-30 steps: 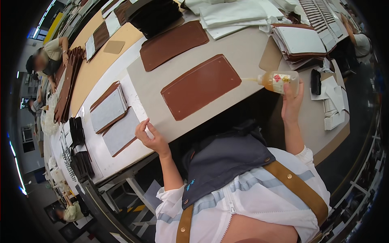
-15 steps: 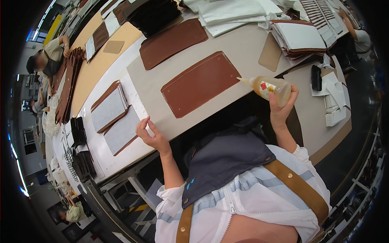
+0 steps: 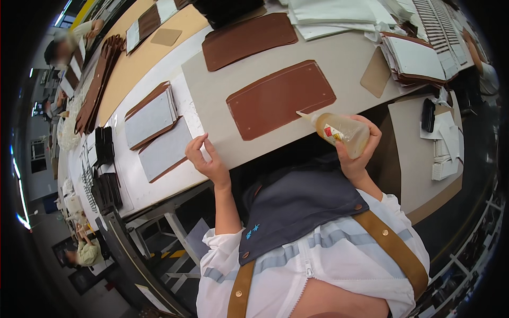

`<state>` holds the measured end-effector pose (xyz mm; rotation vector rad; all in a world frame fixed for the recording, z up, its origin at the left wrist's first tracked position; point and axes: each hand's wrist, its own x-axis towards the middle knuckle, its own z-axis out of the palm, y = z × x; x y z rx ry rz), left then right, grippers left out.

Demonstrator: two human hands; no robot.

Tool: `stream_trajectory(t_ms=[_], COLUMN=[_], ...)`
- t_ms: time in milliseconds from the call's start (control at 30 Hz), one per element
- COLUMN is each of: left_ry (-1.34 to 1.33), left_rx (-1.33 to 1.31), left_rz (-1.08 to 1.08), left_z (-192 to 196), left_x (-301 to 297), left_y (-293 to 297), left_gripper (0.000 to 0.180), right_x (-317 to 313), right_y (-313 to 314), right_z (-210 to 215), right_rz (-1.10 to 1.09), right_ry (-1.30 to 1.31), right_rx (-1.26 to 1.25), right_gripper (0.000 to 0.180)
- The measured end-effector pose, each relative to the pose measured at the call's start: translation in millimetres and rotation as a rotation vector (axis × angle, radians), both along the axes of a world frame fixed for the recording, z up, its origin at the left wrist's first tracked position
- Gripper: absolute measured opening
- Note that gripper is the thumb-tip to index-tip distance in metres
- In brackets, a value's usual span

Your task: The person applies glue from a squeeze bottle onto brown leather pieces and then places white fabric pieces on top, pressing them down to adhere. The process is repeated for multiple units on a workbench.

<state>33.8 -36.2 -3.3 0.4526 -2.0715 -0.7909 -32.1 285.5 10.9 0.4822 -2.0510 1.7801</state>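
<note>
My right hand (image 3: pixel 360 148) is wrapped around a translucent squeeze bottle (image 3: pixel 343 132) of amber liquid with a narrow pointed nozzle. It is tilted, and its tip is at the near edge of a reddish-brown leather panel (image 3: pixel 281 98). Whether the tip touches the leather I cannot tell. The panel lies flat on a grey board (image 3: pixel 212 119), with a pale line along its edges and small holes near its corners. My left hand (image 3: pixel 209 161) hovers by the board's left near edge, fingers loosely bent and apart, holding nothing.
Left lie brown pieces with grey-white backing (image 3: pixel 151 119) and black bundles (image 3: pixel 103 146). Another brown panel (image 3: pixel 249 42) lies behind. White sheets (image 3: pixel 339 16) and a stack of white-faced panels (image 3: pixel 416 58) are farther off. Co-workers (image 3: pixel 66 47) sit around.
The bottle's tip has shifted left from the panel's right corner along its near edge. My view has turned slightly. My left hand remains by the board's edge.
</note>
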Motion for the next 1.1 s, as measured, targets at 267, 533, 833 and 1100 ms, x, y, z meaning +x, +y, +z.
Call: stream_trajectory(t_ms=[267,533,833,1100], left_ry=[-0.024,-0.013,-0.013,0.002], left_rx=[-0.031,-0.029,-0.036,-0.033], left_rz=[0.000,0.004,0.018,0.001], left_z=[4,2,0,3], left_x=[-1,1,2,1], left_y=[0,-2,-2,-2], left_gripper=[0.010,0.011,0.011,0.012], right_x=[4,9,-5,-111], right_y=[-35,-73,-83,65], right_z=[-3,-10,2,-34], right_rz=[0.256,0.435,0.225,-0.647], right_ry=[0.036,0.084,-0.313,-0.199], right_rx=[-0.112,-0.094,-0.615,-0.077], right_gripper=[0.067,0.075,0.065,0.069])
